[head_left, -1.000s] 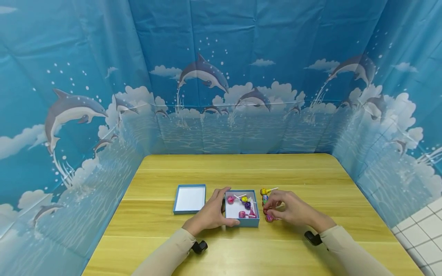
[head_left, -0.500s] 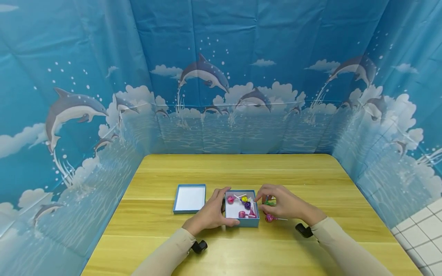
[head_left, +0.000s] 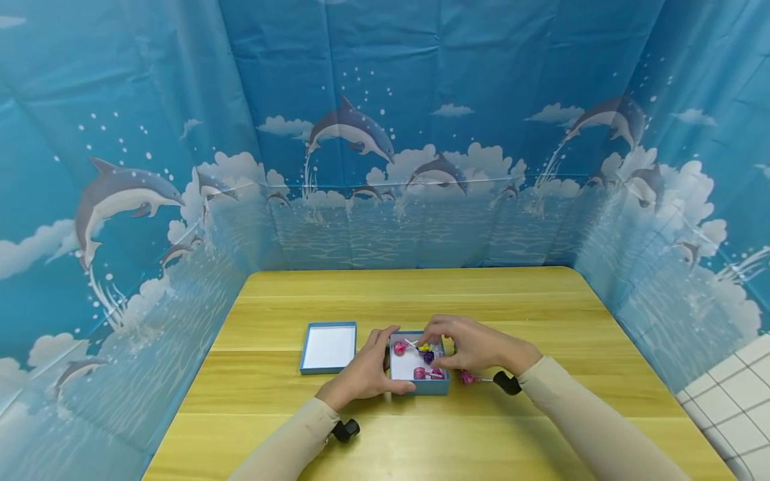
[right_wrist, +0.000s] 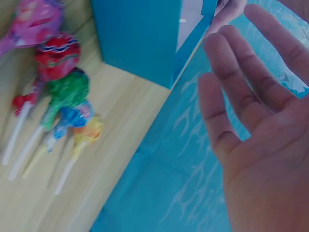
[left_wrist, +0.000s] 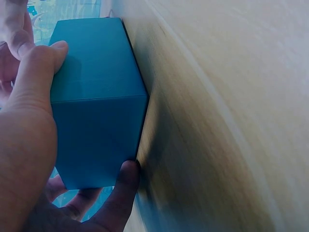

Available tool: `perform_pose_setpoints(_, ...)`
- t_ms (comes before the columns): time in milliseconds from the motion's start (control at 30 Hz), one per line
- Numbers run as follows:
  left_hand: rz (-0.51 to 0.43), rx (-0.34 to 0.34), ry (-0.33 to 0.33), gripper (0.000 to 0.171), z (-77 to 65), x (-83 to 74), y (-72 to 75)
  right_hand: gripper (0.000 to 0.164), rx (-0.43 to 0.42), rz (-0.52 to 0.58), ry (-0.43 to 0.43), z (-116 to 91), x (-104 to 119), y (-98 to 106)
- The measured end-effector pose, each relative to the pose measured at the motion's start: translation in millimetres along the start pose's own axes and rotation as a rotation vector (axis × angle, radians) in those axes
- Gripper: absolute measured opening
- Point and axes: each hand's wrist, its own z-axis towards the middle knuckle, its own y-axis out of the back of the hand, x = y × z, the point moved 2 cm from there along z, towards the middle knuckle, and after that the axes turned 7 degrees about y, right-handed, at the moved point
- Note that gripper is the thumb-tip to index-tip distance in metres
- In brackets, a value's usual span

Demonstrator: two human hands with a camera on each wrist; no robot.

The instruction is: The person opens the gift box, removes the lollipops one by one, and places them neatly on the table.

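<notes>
My left hand (head_left: 363, 374) grips the left side of a small blue box (head_left: 430, 387), thumb along its near side and fingers round the far corner. In the left wrist view the thumb presses one blue wall and fingertips reach under another edge. Inside the box lie several wrapped lollipops, among them a pink lollipop (head_left: 400, 348) and a purple lollipop (head_left: 428, 357). Over the box's right part hovers my right hand (head_left: 475, 344), thumb and index apart and pointing down inside; I cannot tell whether they hold anything. Its other fingers (right_wrist: 246, 92) extend loosely in the right wrist view.
Beside the box's right wall, several lollipops lie in a row, including a red lollipop (right_wrist: 58, 55), a green lollipop (right_wrist: 70, 89) and an orange lollipop (right_wrist: 88, 129). A white-lined blue lid (head_left: 329, 347) lies to the left on the wooden table (head_left: 373, 300). A dolphin-print curtain (head_left: 361, 227) surrounds it.
My right hand has moved left from the row of lollipops to above the open box. My left hand has stayed on the box, and the lid has not moved.
</notes>
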Motion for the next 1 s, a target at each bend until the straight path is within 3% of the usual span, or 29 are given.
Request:
perform_pose_setpoints(600, -0.013, 0.009, -0.019, 0.126, -0.9, 1.1, 1.1, 0.044, 0.281, 0.036, -0.011, 52.2, -0.3, -9.9)
perform_pose_setpoints(767, -0.018, 0.011, -0.009, 0.127, -0.4, 1.9, 0.6, 0.038, 0.364, 0.048, -0.042, 63.8, -2.8, -15.2)
perform_pose_setpoints(1000, -0.027, 0.009, -0.01, 0.127, 1.6, 3.6, 0.2, 0.026, 0.409, 0.04, -0.062, 72.8, -7.6, -23.9)
